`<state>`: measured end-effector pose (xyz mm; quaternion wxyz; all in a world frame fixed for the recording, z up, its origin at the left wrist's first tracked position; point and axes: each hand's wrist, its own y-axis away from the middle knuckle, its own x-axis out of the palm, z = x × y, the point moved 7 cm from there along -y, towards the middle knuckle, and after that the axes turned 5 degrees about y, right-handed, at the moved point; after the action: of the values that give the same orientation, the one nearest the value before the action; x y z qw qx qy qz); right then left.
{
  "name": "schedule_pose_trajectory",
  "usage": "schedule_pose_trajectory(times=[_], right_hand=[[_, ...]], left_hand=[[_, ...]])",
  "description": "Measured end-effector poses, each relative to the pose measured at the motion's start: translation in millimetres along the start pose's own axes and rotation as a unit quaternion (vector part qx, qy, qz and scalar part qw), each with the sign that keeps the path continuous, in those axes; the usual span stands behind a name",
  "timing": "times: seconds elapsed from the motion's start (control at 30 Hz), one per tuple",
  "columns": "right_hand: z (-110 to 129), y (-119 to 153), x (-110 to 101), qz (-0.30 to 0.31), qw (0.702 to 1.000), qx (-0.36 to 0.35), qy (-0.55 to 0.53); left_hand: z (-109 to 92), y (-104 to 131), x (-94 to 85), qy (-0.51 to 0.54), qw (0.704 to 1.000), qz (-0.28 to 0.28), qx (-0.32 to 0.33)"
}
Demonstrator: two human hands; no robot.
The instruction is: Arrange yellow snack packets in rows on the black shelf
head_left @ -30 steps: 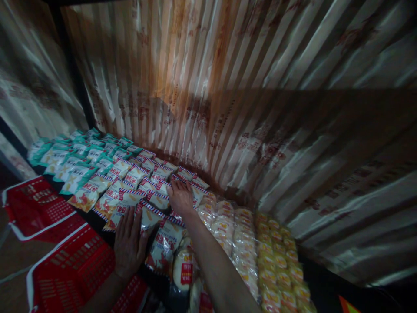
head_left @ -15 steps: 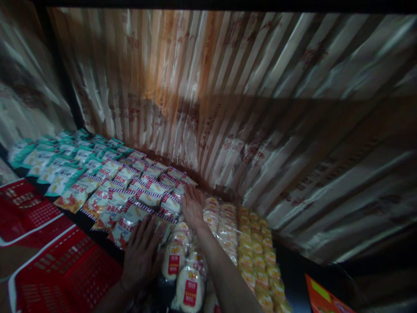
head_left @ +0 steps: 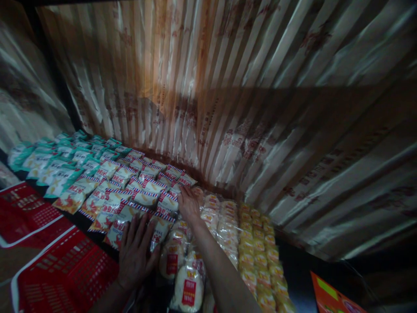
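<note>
Rows of white snack bags with red print and striped edges [head_left: 125,176] cover the middle of a dark shelf. My left hand [head_left: 137,250], fingers spread, rests against the front bags. Farther back, my right hand [head_left: 189,204] touches the right edge of the bags, its fingers bent a little and nothing gripped in them. Between my forearms lie clear-wrapped round white cakes with red labels [head_left: 189,289]. More wrapped cakes [head_left: 228,226] stand in rows right of my right hand. Beside them are yellow-wrapped pieces [head_left: 259,261].
Teal and white bags [head_left: 63,176] fill the shelf's left end. Two red baskets, one at the front left [head_left: 71,265] and one behind it [head_left: 26,208], stand before the shelf. A pleated, printed sheet [head_left: 208,100] hangs behind. An orange card [head_left: 335,298] lies at lower right.
The view has shifted slightly. Both hands sit a little farther left in the picture, my left hand still against the front bags and my right at the bags' right edge.
</note>
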<state>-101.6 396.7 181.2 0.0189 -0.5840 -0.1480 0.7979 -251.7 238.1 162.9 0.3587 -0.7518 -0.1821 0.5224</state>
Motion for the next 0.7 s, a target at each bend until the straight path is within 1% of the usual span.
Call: schedule_pose_trajectory(times=[0.17,0.3,0.4,0.47,0.53,0.6,0.7], right_hand=[[0.1,-0.5,0.8,-0.006,1.000,-0.006,0.014],[-0.2,0.6,6.8,0.016,1.000,-0.014,0.012],[3.7,5.0,-0.7,-0.019,1.000,-0.016,0.017],[11.1,12.0,-9.2,-0.056,0.998,-0.022,0.014],[24.2,22.1,-15.7,-0.083,0.995,-0.049,0.006],[41.4,33.7,-18.5,-0.094,0.991,-0.096,-0.002],[62.2,46.6,-18.2,-0.093,0.986,-0.139,-0.011]], left_hand=[[0.3,-0.9,1.3,0.010,1.000,0.008,0.001],[1.4,0.6,1.6,0.017,1.000,0.013,-0.005],[2.1,1.6,1.2,0.015,1.000,0.016,-0.005],[2.8,2.2,-0.1,0.017,1.000,0.008,-0.005],[3.8,3.2,-1.4,0.022,1.000,-0.003,-0.006],[5.4,4.6,-1.9,0.029,0.999,-0.014,-0.010],[9.7,6.7,-3.8,0.035,0.998,-0.037,-0.027]])
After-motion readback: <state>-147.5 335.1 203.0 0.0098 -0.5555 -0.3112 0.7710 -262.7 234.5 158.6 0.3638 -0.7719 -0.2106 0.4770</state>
